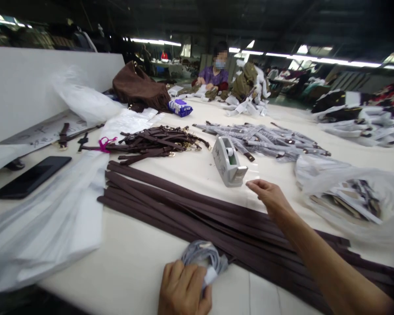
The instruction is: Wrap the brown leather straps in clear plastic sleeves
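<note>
My left hand (184, 286) is at the table's near edge, fingers closed round a small bundle wrapped in clear plastic (203, 256). My right hand (269, 194) reaches forward with fingertips pinched on a strip of clear tape (251, 175) coming off the grey tape dispenser (228, 162). A sheaf of long dark brown straps (190, 205) lies across the table under my right forearm.
A pile of short brown buckled straps (157, 142) and a row of plastic-wrapped straps (265, 140) lie beyond the dispenser. Plastic bags (46, 223) and a black phone (31, 177) are at the left, a bag of items (351, 197) at the right. A person sits at the far end.
</note>
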`<state>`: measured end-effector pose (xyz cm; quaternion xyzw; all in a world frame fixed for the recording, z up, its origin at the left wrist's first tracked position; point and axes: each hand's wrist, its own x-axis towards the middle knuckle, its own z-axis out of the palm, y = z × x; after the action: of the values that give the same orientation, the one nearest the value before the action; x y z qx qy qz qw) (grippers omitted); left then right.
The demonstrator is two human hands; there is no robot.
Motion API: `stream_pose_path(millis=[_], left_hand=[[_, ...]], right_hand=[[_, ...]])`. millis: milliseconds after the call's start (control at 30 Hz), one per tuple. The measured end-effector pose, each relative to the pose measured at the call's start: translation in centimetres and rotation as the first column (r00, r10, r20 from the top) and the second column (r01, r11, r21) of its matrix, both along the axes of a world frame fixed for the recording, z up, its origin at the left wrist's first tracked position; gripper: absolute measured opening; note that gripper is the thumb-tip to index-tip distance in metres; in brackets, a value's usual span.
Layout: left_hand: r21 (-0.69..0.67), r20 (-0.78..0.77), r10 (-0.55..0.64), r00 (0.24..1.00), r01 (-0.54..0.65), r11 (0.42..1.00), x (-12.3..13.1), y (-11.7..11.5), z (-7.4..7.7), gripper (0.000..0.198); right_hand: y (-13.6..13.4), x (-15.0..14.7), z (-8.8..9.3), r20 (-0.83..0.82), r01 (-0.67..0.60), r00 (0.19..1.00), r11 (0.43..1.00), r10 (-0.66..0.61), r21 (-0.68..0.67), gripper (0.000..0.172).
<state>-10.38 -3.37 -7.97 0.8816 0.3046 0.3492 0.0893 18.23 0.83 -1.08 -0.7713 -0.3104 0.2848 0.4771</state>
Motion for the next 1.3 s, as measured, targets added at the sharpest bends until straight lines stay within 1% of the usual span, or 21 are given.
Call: stream_pose_path(millis=[67, 100, 133, 167, 200, 233, 267, 367, 433, 500, 633, 800, 900, 1000, 1033, 1100, 1167, 1200, 1233, 1267, 1300], left_hand=[[-0.061, 0.018, 0.006, 1.0, -0.005, 0.998, 0.1, -0.4, 0.6, 0.011], [-0.08, 0.026, 0.017, 1.0, -0.015, 0.997, 0.2, -0.5, 0.8, 0.015], [-0.094, 0.032, 0.03, 0.999, -0.027, 0.995, 0.3, -0.6, 1.0, 0.018], [-0.106, 0.037, 0.042, 0.998, -0.038, 0.994, 0.3, -0.7, 1.2, 0.021], [-0.119, 0.039, 0.051, 0.998, -0.046, 0.992, 0.4, -0.8, 1.2, 0.023], [-0.132, 0.036, 0.055, 0.998, -0.05, 0.99, 0.4, -0.8, 1.3, 0.023], [-0.138, 0.034, 0.053, 0.998, -0.048, 0.989, 0.3, -0.8, 1.3, 0.023], [-0.123, 0.039, 0.033, 0.999, -0.028, 0.992, 0.2, -0.9, 1.4, 0.025], [-0.111, 0.04, 0.013, 0.999, -0.009, 0.994, 0.1, -0.8, 1.4, 0.027], [-0.11, 0.019, -0.016, 1.0, 0.018, 0.994, 0.0, -0.8, 1.4, 0.029], [-0.131, -0.053, -0.05, 0.997, 0.043, 0.99, -0.2, -0.7, 1.4, 0.027], [-0.129, -0.046, -0.057, 0.997, 0.051, 0.99, -0.1, -0.5, 1.5, 0.021], [-0.123, -0.065, -0.08, 0.995, 0.071, 0.99, -0.1, -0.4, 1.7, 0.023], [-0.135, -0.09, -0.105, 0.99, 0.093, 0.986, -0.2, -0.2, 1.9, 0.026], [-0.141, -0.076, -0.113, 0.991, 0.102, 0.985, -0.3, -0.1, 1.9, 0.025], [-0.18, 0.003, -0.133, 0.991, 0.131, 0.975, -0.4, -0.1, 2.2, 0.022], [-0.287, 0.105, -0.132, 0.986, 0.157, 0.945, -0.5, -0.1, 2.7, 0.02], [-0.377, 0.141, -0.113, 0.984, 0.158, 0.913, -0.5, -0.2, 3.1, 0.02], [-0.483, 0.164, -0.08, 0.983, 0.151, 0.862, -0.5, -0.3, 3.5, 0.019], [-0.594, 0.176, -0.047, 0.983, 0.144, 0.791, -0.5, -0.4, 4.0, 0.018], [-0.696, 0.19, -0.019, 0.982, 0.148, 0.703, -0.4, -0.5, 4.5, 0.018]], right_hand=[[-3.1, -2.9, 0.6, -0.072, -0.115, 0.991, 0.993, 0.115, -0.004, 0.031], [-4.7, -4.5, 0.8, -0.155, -0.21, 0.967, 0.977, 0.203, -0.031, 0.031], [-6.3, -6.2, 1.0, -0.285, -0.323, 0.912, 0.945, 0.296, -0.052, 0.032], [-7.6, -7.8, 1.0, -0.394, -0.403, 0.852, 0.912, 0.346, -0.069, 0.033], [-8.8, -9.3, 0.8, -0.483, -0.465, 0.792, 0.882, 0.374, -0.08, 0.034], [-9.6, -10.5, 0.4, -0.545, -0.499, 0.748, 0.862, 0.378, -0.087, 0.035], [-10.1, -11.6, -0.1, -0.576, -0.51, 0.729, 0.855, 0.37, -0.097, 0.036], [-10.6, -13.1, -1.9, -0.588, -0.507, 0.727, 0.854, 0.354, -0.113, 0.038], [-10.5, -13.3, -2.8, -0.582, -0.501, 0.736, 0.856, 0.345, -0.126, 0.038], [-10.5, -13.2, -3.3, -0.584, -0.501, 0.738, 0.854, 0.337, -0.14, 0.038], [-10.8, -13.4, -3.6, -0.594, -0.492, 0.74, 0.856, 0.316, -0.158, 0.035], [-11.2, -13.9, -3.6, -0.579, -0.462, 0.762, 0.871, 0.291, -0.169, 0.033], [-11.7, -14.3, -4.0, -0.553, -0.439, 0.785, 0.881, 0.28, -0.177, 0.029], [-12.1, -14.6, -4.5, -0.514, -0.398, 0.815, 0.903, 0.267, -0.162, 0.025], [-12.3, -14.7, -4.5, -0.5, -0.378, 0.826, 0.913, 0.259, -0.152, 0.025], [-12.5, -14.8, -4.4, -0.481, -0.329, 0.843, 0.938, 0.241, -0.108, 0.028], [-12.7, -15.0, -4.0, -0.473, -0.282, 0.849, 0.959, 0.235, -0.031, 0.031], [-12.8, -15.0, -3.7, -0.469, -0.258, 0.852, 0.966, 0.232, 0.009, 0.031], [-12.9, -15.1, -3.4, -0.465, -0.235, 0.855, 0.971, 0.229, 0.045, 0.032], [-13.0, -15.2, -3.1, -0.461, -0.213, 0.858, 0.974, 0.224, 0.076, 0.032], [-13.0, -15.2, -2.8, -0.456, -0.193, 0.863, 0.976, 0.216, 0.099, 0.033]])
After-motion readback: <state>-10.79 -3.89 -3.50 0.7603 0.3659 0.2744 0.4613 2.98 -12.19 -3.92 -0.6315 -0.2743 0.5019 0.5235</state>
